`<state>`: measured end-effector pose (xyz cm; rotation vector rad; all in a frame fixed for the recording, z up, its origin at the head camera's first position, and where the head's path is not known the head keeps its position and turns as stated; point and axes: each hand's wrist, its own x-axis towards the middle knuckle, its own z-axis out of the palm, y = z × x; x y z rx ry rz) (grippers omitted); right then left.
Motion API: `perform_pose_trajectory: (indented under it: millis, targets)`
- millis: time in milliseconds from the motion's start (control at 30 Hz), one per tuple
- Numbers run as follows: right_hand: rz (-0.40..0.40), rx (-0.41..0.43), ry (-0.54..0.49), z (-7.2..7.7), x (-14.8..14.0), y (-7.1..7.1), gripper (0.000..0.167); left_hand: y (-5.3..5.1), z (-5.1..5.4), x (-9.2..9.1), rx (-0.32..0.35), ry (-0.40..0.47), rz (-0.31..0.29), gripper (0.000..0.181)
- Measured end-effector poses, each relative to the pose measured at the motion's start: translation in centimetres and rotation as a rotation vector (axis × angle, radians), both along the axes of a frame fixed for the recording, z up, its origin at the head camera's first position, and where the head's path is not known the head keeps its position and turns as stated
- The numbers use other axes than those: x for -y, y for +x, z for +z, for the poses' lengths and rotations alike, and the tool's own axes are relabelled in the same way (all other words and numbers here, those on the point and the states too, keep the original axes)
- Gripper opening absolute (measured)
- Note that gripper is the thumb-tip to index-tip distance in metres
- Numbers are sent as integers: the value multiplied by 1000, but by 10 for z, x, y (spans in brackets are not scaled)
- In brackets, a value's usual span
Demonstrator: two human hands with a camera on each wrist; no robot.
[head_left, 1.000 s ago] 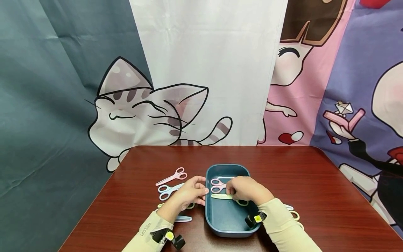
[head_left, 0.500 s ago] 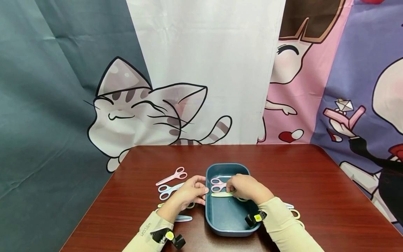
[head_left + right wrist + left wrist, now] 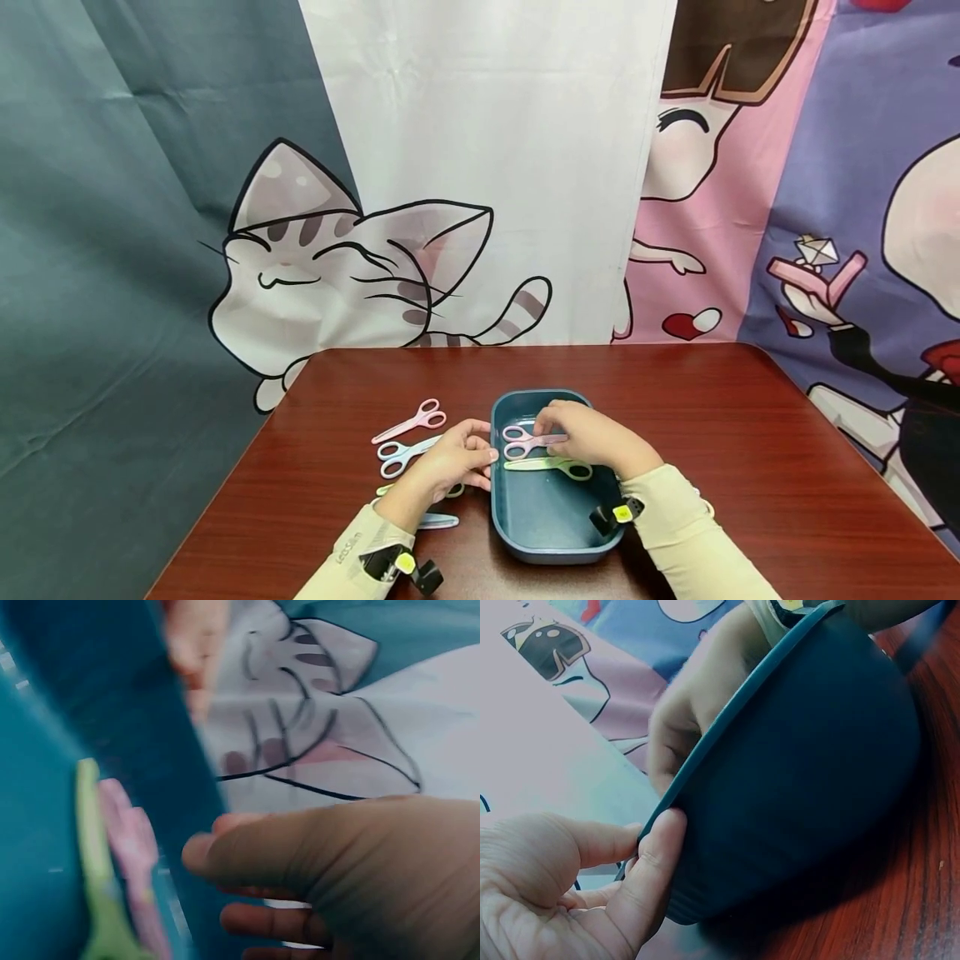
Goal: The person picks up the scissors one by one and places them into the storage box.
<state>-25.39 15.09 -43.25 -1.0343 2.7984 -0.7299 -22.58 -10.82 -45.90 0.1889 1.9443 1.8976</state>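
Dark lettering is printed along the left sleeve [image 3: 349, 550], seemingly "LetsSlim", though the exact spelling cannot be made out. A yellow tag [image 3: 405, 563] is borne by the left wrist's camera, its marking too small to be read.

Compared with half a second ago, the green scissors [image 3: 551, 463] have been released: they are seen lying in the blue tray [image 3: 551, 525], handle loops now uncovered, just beside the pink scissors [image 3: 542, 440]. The right hand [image 3: 592, 435] has been shifted away from them and is held over the blade end of the pink pair; its grip is spread, with nothing held. The left hand [image 3: 450, 460] is unmoved, the tray's rim pinched between thumb and fingers.

On the tabletop [image 3: 360, 383] left of the tray, another pink pair [image 3: 411, 422] and light blue scissors [image 3: 399, 455] are left lying as before. At the right, a pale blade seen earlier is now covered by the right sleeve [image 3: 686, 529].
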Motion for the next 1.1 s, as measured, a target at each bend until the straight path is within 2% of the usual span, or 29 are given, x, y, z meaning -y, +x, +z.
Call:
perform_pose_trajectory:
  millis: [100, 233, 400, 467, 600, 800, 933, 1100]
  targets:
    - [-16, -11, -99, 12, -13, 1, 23, 0, 0, -1, 2, 0, -1, 51]
    - [-91, -56, -185, 28, -37, 3, 26, -1, -1, -1, 0, -1, 8, 51]
    - [-192, -55, -176, 35, -65, 2, 26, -2, -1, 1, -13, -11, 17, 50]
    - [-223, -16, -148, 35, -74, 2, 26, -2, -1, 1, -11, -14, 16, 50]
    - [-285, 123, -85, 31, -85, 4, 32, -2, 0, 1, -11, -12, 16, 50]
    - [-328, 322, -16, 15, -85, 2, 40, -3, 1, 4, -23, -14, 15, 50]
    - [-337, 366, 28, 6, -87, 4, 40, -4, 2, 5, -21, -10, 19, 50]
    - [-368, 401, 116, 1, -92, 13, 38, -4, 1, 6, -11, -10, 20, 50]
